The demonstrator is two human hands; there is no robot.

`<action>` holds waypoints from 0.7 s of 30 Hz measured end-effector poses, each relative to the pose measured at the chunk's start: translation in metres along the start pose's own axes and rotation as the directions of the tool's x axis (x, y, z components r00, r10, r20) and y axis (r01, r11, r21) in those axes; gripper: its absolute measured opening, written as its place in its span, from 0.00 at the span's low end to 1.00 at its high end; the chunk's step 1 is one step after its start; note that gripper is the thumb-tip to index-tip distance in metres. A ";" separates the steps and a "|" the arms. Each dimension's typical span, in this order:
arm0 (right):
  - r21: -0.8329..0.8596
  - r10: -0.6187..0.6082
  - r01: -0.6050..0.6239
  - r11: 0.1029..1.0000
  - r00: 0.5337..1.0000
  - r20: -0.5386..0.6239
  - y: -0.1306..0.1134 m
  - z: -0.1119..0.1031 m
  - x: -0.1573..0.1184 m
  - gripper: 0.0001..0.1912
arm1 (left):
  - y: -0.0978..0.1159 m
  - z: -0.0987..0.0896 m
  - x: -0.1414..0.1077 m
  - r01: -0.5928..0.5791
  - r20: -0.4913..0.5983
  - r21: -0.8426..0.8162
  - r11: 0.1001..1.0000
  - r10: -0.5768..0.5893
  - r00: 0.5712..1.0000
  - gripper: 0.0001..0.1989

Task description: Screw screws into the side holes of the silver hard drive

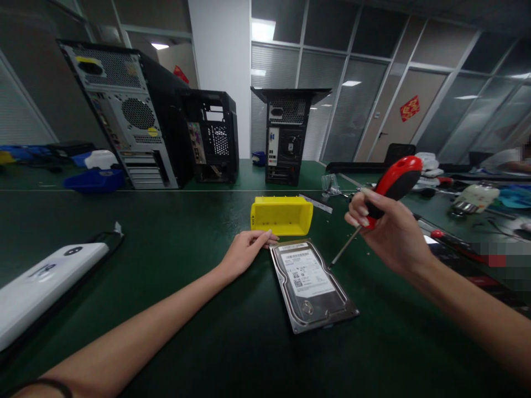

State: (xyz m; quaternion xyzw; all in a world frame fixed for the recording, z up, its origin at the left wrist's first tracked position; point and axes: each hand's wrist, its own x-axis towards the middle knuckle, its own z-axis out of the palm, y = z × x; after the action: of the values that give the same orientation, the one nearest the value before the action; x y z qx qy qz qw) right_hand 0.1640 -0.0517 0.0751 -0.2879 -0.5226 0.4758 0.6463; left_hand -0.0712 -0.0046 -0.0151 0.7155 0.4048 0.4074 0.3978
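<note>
A silver hard drive (pixel 311 282) with a white label lies flat on the green table (pixel 199 354). My right hand (pixel 384 229) grips a red and black screwdriver (pixel 398 185), whose tip meets the drive's right edge. At the drive's upper left corner rests my left hand (pixel 249 249), its fingers together and partly hidden, so its grip is unclear. Just behind the drive a yellow bin (pixel 282 215) faces me, with a few small dark bits inside.
Computer cases (pixel 141 121) stand at the back, one with its cover spread (pixel 286 132). A blue bin (pixel 94 180) and white device (pixel 53 282) are at left. Tools (pixel 456 246) lie at right; a person's arm (pixel 508 160) shows far right.
</note>
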 end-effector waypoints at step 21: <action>0.021 0.057 -0.058 0.998 0.998 0.031 0.004 -0.010 0.005 0.06 | -0.003 0.000 0.002 0.007 0.001 0.019 1.000 -0.007 1.000 0.16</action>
State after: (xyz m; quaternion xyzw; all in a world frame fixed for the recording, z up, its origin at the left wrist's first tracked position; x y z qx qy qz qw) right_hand 0.1725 -0.0439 0.0705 -0.2886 -0.5186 0.5041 0.6274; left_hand -0.0716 -0.0021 -0.0174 0.7181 0.4109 0.4016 0.3927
